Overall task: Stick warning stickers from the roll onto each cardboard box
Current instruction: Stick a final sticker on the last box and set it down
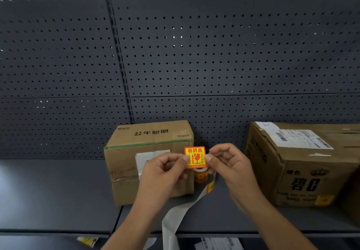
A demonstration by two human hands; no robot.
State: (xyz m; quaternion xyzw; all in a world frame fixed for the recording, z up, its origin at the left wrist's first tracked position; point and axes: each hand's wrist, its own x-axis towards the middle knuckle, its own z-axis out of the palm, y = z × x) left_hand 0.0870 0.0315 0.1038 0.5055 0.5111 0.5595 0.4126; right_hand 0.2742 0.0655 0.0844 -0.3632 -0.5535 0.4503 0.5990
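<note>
An orange-and-yellow warning sticker [195, 157] is held up between both hands, peeled free of the roll. Its left edge is pinched by the left hand [165, 169], thumb and forefinger closed on it, other fingers curled. Its right edge is pinched the same way by the right hand [228, 162]. The sticker is seen in front of the upper right corner of the left cardboard box [124, 158]; whether it touches the box cannot be told.

The sticker roll [201, 175] is stood on the shelf [48, 191] just beside the left box's right side, partly hidden behind the hands. A grey backing strip [175, 216] is trailed from the roll toward the camera and hangs over the shelf's front edge.

The left box is banded with green tape [148, 144] near its top, and a white label [144, 158] is stuck on its front, partly covered by the left hand. The right cardboard box [303, 164] is set well apart on the same shelf; a shipping label [303, 138] is seen on its top and a yellow sticker [323, 200] low on its front face, blurred.

A dark pegboard [214, 55] is mounted behind both boxes. Below the shelf edge, a yellow sticker scrap [87, 241] and white printed papers [218, 243] are glimpsed.
</note>
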